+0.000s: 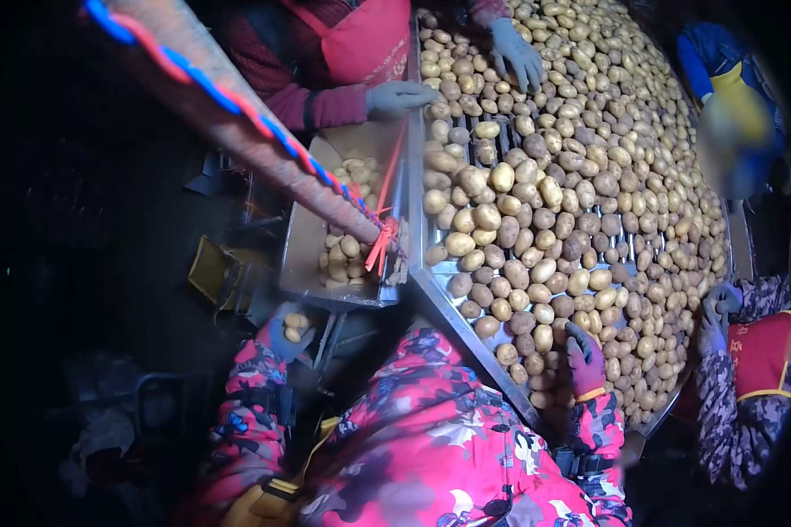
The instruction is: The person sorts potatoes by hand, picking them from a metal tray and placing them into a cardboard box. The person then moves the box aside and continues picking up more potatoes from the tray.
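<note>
My left hand [281, 332], in a pale glove, is off to the left below the metal bin [325, 290]. Its fingers are curled round a couple of small potatoes [296, 327]. My right hand [586, 360], also gloved, rests among the loose potatoes [545, 294] at the near edge of the sorting table [466, 329]. Its fingers are slightly bent and point away from me, touching potatoes; I see nothing gripped in them.
A rusty bar [264, 114] wrapped in red and blue cord slants across the upper left. Potatoes lie in the bin under it. A co-worker's gloved hands [516, 57] are at the table's far left. Other co-workers stand along the right side, one in a red apron [762, 356].
</note>
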Demonstrator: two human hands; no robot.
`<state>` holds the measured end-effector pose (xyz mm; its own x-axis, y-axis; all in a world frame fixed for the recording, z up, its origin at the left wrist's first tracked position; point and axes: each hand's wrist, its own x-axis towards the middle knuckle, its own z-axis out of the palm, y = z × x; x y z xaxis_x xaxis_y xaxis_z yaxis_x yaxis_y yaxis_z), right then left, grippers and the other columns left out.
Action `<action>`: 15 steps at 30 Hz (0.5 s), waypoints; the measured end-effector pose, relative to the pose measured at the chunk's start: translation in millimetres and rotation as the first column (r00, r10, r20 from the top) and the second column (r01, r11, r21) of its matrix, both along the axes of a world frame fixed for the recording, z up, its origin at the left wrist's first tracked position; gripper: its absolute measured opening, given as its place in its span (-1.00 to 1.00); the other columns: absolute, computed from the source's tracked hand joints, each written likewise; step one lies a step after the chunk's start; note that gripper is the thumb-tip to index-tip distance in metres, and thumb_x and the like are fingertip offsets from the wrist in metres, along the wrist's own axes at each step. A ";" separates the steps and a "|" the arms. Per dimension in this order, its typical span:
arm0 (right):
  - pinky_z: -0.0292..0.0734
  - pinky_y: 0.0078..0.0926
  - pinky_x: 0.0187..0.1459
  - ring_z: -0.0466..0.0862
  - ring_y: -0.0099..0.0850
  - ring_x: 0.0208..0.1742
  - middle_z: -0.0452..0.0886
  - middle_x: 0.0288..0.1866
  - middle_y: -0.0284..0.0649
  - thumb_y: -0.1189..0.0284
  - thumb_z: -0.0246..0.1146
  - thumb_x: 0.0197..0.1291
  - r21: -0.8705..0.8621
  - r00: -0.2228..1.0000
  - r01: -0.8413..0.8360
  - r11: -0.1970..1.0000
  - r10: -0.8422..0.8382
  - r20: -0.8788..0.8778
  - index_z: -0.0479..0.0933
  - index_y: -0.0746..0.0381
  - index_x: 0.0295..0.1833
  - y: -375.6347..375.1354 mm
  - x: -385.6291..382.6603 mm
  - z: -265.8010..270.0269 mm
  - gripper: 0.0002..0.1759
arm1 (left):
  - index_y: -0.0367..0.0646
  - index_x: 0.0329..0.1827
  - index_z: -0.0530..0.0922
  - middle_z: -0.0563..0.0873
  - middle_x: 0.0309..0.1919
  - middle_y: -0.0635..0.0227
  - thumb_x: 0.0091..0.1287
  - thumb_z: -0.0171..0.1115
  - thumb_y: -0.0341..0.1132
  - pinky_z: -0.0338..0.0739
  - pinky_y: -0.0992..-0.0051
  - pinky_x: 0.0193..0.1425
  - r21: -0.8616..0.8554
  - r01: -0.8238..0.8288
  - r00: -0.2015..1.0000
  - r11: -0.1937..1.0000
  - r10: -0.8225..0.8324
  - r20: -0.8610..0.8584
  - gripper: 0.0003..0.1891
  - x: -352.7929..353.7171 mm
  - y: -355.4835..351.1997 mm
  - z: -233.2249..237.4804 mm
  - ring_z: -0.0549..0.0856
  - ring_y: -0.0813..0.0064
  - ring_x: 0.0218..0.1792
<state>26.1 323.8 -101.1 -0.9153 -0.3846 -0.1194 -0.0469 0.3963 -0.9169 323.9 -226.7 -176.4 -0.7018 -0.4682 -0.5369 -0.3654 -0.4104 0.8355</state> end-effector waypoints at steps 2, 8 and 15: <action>0.47 -0.33 0.36 0.61 -0.30 0.29 0.64 0.25 -0.08 0.39 0.23 0.44 0.015 0.999 0.003 1.000 -0.003 -0.033 0.52 0.38 0.33 7.2 -1.2 1.0 -0.56 | -0.24 0.26 0.52 0.72 -0.02 0.19 0.45 0.26 -0.24 0.69 0.37 0.00 0.471 -0.496 0.868 0.730 0.439 0.232 -0.60 25.8 -35.5 -39.4 0.74 0.34 -0.07; 0.52 -0.32 0.30 0.65 -0.29 0.23 0.67 0.21 -0.07 0.40 0.22 0.44 0.008 0.986 0.121 0.993 -0.121 0.118 0.53 0.41 0.32 36.0 2.6 -4.4 -0.56 | -0.26 0.13 0.62 0.78 -0.15 0.21 0.43 0.18 -0.32 0.70 0.32 -0.05 -0.032 -0.028 0.997 0.999 0.030 0.065 -0.71 16.6 -43.7 -78.4 0.77 0.30 -0.20; 0.58 -0.36 0.24 0.69 -0.34 0.14 0.73 0.11 -0.21 0.22 0.29 0.43 0.272 0.984 0.086 0.958 -0.039 -0.173 0.60 0.19 0.30 63.7 39.4 -4.8 -0.57 | -0.22 -0.41 0.74 0.80 -0.37 0.19 0.13 0.06 -0.49 0.65 0.30 -0.16 -0.474 0.388 0.870 0.790 -0.483 -0.093 -0.77 -95.1 82.5 35.0 0.78 0.25 -0.31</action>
<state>65.5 387.6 -105.9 -0.9525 -0.2988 -0.0593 -0.1542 0.6408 -0.7521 228.8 -144.2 -141.5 -0.9551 -0.2332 -0.1825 -0.2242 0.1670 0.9601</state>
